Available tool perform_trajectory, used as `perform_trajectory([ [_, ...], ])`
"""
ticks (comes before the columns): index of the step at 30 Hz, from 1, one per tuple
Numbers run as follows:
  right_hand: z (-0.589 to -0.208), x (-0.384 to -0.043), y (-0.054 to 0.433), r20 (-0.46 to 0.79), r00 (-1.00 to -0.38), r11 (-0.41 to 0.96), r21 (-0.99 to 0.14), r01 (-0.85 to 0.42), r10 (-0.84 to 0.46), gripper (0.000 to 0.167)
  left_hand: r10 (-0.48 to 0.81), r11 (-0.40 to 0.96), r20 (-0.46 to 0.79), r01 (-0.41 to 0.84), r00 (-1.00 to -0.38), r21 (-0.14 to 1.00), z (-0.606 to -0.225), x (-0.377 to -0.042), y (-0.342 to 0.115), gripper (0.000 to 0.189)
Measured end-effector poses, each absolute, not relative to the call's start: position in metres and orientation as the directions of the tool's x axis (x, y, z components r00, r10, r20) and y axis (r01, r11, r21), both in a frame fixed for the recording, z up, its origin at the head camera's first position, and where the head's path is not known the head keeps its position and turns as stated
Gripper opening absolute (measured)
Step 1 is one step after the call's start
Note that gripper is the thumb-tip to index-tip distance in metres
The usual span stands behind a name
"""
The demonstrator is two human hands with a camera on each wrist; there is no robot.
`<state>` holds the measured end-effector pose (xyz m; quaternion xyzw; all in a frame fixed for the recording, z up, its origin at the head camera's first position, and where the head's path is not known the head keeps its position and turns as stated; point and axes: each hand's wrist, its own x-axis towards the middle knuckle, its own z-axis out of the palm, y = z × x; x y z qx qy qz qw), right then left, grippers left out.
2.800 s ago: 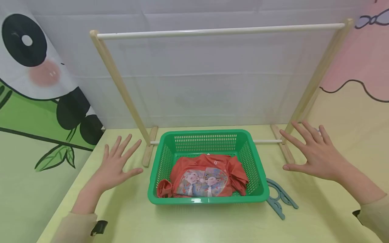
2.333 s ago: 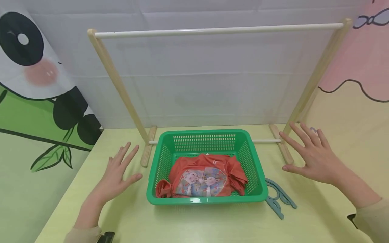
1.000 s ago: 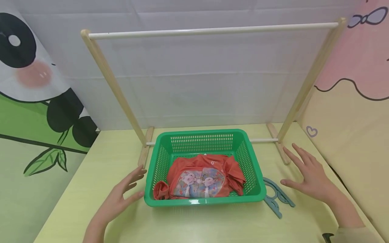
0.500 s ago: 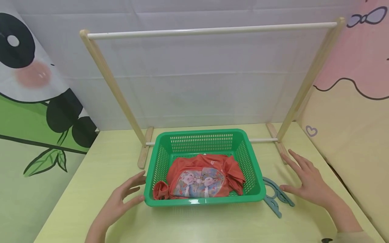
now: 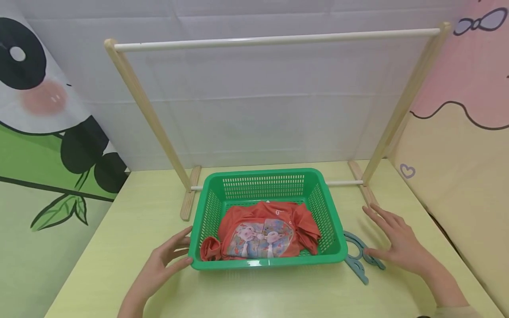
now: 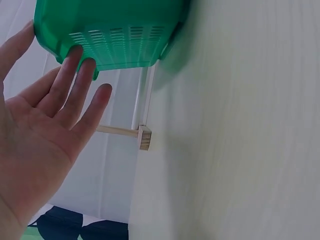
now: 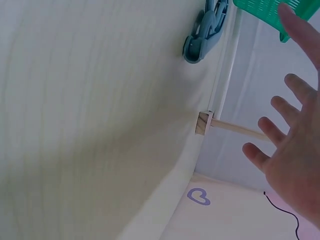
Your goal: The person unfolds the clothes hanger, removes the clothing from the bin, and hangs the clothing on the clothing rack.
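Observation:
A green plastic basket (image 5: pixel 270 263) stands mid-table with a crumpled red shirt (image 5: pixel 258 240) inside, its printed front facing up. At the basket's left front corner is my left hand (image 5: pixel 157 267), its fingers loosely extended and the thumb tip at the rim; contact is hard to tell. The left wrist view shows these fingers beside the basket's perforated wall (image 6: pixel 117 42). My right hand (image 5: pixel 403 245) hovers with spread fingers beside a blue-grey folding clothes hanger (image 5: pixel 359 270), its thumb overlapping the hanger in the head view. In the right wrist view, the hanger (image 7: pixel 204 37) lies apart from the fingers.
Behind the basket rises a wooden rack with a white top bar (image 5: pixel 274 40) and wooden feet (image 5: pixel 191 194). A low white rod (image 5: pixel 343 183) joins the feet. Cloth-covered walls (image 5: pixel 457 176) bound the pale yellow table (image 5: pixel 254 293) at the back and sides.
Both hands have come lower and nearer the camera. The left has moved in to the basket's left corner, its fingers less spread; the right has come down toward the hanger. Basket, shirt and hanger stay put.

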<state>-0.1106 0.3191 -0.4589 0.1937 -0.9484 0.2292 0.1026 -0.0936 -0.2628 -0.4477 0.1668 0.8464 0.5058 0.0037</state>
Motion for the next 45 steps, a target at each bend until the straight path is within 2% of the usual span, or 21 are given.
perform_trajectory([
  [7, -0.467, -0.106, 0.319, 0.246, -0.917, 0.83, -0.396, -0.392, -0.315, 0.095, 0.284, 0.318, 0.102, 0.194, -0.953, 0.928, -0.448, -0.093, -0.26, 0.065],
  [15, -0.466, -0.095, 0.321, 0.151, -0.951, 0.815, -0.49, -0.309, -0.269, 0.082, 0.284, 0.276, 0.038, 0.119, -0.958, 0.954, -0.45, -0.093, -0.262, 0.066],
  [23, -0.476, -0.09, 0.328, 0.05, -0.97, 0.807, -0.545, -0.226, -0.238, 0.077, 0.324, 0.122, 0.062, 0.107, -0.944, 0.987, -0.454, -0.09, -0.261, 0.065],
  [28, -0.482, -0.088, 0.328, -0.009, -0.978, 0.792, -0.589, -0.162, -0.207, 0.074, 0.308, 0.087, 0.042, 0.073, -0.951, 0.994, -0.457, -0.087, -0.259, 0.065],
  [37, -0.485, -0.089, 0.323, -0.034, -0.97, 0.739, -0.655, -0.159, -0.239, 0.062, 0.247, 0.119, -0.024, 0.006, -0.969, 0.993, -0.459, -0.082, -0.257, 0.065],
  [45, -0.483, -0.091, 0.319, -0.066, -0.964, 0.725, -0.673, -0.146, -0.256, 0.064, 0.293, -0.04, -0.001, -0.013, -0.956, 0.999, -0.459, -0.086, -0.254, 0.068],
])
